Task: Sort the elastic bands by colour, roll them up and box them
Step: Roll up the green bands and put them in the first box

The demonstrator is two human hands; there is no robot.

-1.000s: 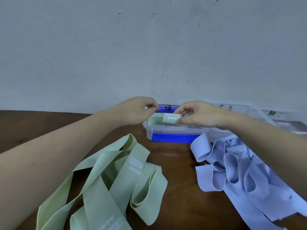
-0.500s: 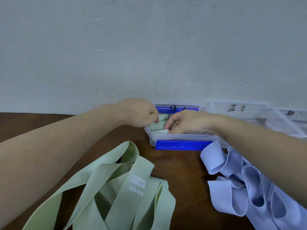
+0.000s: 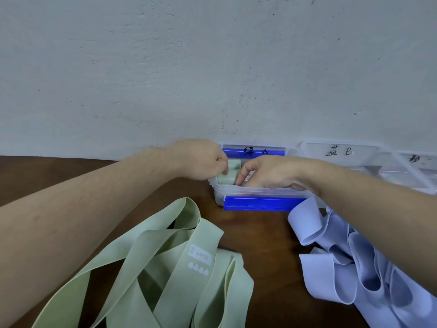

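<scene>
A clear box with blue clips (image 3: 262, 202) stands against the wall, marked A. Inside its left end lie rolled green bands (image 3: 230, 172). My left hand (image 3: 201, 159) is at the box's left rim, fingers curled against a green roll. My right hand (image 3: 267, 172) reaches into the box from the right, fingertips on the same roll. Whether either hand grips the roll is hidden. Loose green bands (image 3: 165, 263) lie in a heap at the front left. Loose lilac-blue bands (image 3: 350, 263) lie at the front right, partly under my right forearm.
More clear boxes stand to the right along the wall, one marked B (image 3: 340, 151) and another (image 3: 416, 166) beyond it. The brown table (image 3: 267, 235) shows between the two heaps. A grey wall closes the back.
Both hands have gone down from above the box into it, carrying the green roll in. The view has tilted up and moved closer.
</scene>
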